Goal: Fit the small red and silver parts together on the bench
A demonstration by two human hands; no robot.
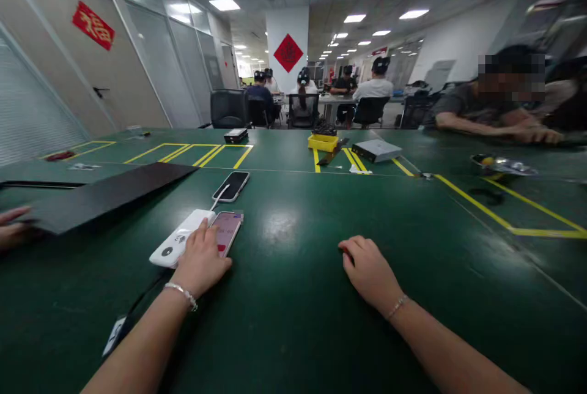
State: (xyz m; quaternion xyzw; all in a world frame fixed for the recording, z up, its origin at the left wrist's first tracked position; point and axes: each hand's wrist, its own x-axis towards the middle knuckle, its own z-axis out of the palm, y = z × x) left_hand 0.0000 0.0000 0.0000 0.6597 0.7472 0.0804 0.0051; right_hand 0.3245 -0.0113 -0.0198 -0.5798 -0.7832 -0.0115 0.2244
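Power bank (177, 241) lies under the open left hand (200, 259), whose fingers rest on a phone (225, 232); dragging could tug the cable (219, 197). Right hand (370, 271) curls on the green mat (293, 296), its contents unclear.

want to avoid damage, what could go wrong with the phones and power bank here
The left hand rests on the white power bank right beside the pink-screened phone, so a shift could knock that phone or tug the white cable running to the black phone. Another person's hand is on the dark flat board, and sliding it could push the board into those devices.
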